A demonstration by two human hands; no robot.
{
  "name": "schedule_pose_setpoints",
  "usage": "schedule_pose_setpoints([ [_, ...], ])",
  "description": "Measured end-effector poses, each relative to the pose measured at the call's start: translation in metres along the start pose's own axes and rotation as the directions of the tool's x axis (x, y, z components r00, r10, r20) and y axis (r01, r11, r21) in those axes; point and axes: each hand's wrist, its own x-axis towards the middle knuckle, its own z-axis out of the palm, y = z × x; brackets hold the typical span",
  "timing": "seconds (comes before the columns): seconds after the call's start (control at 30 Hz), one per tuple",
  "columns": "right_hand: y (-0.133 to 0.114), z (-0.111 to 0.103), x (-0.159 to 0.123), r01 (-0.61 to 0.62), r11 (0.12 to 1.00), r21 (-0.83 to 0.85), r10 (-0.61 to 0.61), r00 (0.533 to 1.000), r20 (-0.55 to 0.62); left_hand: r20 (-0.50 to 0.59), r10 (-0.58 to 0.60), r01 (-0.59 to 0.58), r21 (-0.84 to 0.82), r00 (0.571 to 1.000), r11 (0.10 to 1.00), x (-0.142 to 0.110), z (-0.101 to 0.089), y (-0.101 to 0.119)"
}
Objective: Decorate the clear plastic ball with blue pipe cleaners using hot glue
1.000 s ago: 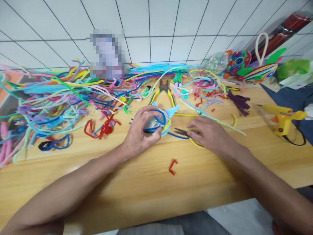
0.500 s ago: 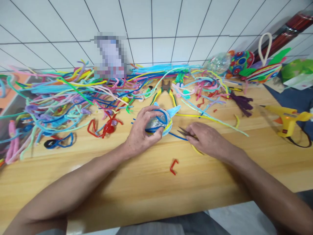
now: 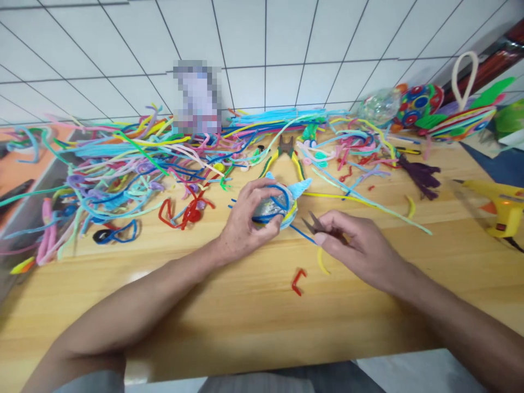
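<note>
My left hand (image 3: 248, 221) is closed around a clear plastic craft piece (image 3: 267, 207) wrapped in blue and yellow pipe cleaners, with fuzzy light-blue points standing up from its far edge. To the right, my right hand (image 3: 360, 245) grips a small pair of scissors (image 3: 314, 222), whose blades are apart and point left at the craft piece. A dark-blue pipe cleaner (image 3: 302, 234) runs from the craft piece to just below the blades. Under the right hand lies a short yellow pipe-cleaner piece (image 3: 323, 263). Closer to me is a bent red piece (image 3: 298, 282).
Green-and-yellow pliers (image 3: 285, 150) lie behind the craft piece. Heaped pipe cleaners (image 3: 135, 158) fill the back left. A yellow glue gun (image 3: 501, 204) rests at the right, with finished colourful crafts (image 3: 421, 103) behind it. A tiled wall (image 3: 282, 43) bounds the table.
My right hand has turned and its scissors' blades now show wider apart. The yellow piece beneath it is more exposed. My left hand keeps its hold, while the whole view has shifted slightly.
</note>
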Motion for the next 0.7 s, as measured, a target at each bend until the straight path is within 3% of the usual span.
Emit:
schedule_pose_setpoints([
  [0.27,0.011,0.043,0.005,-0.018,0.988,0.152,0.026,0.999,-0.047,0.011,0.012,-0.012,0.005,1.0,1.0,0.0,-0.001,0.0],
  [0.7,0.018,0.054,0.006,0.035,0.988,0.151,-0.026,0.998,-0.058,0.009,0.032,-0.032,-0.027,0.999,0.999,0.0,-0.002,0.001],
])
